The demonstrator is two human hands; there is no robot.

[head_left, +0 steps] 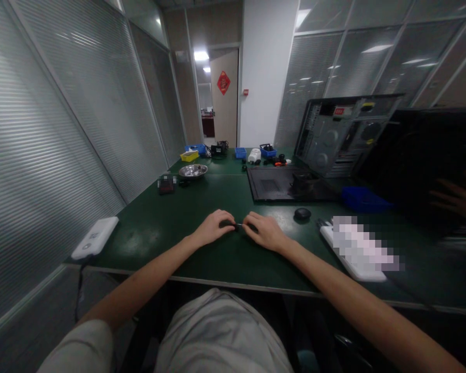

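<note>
Over the middle of the green table, my left hand (216, 228) is closed on a small black object (227, 224), whose kind I cannot make out. Close by on the right, my right hand (264, 231) is closed around a dark-handled tool (251, 227), mostly hidden by the fingers. A thin, shiny metal piece shows in the narrow gap between the hands, and it seems to join the tool to the black object. Both wrists rest low near the tabletop (202, 264).
A black mouse (303, 213) and a white device (355, 259) lie to the right. Behind them are a black panel (272, 189), an open computer case (334, 134) and a blue tray (363, 199). A metal bowl (193, 171) stands back left. Another person's hand (460, 197) is at far right.
</note>
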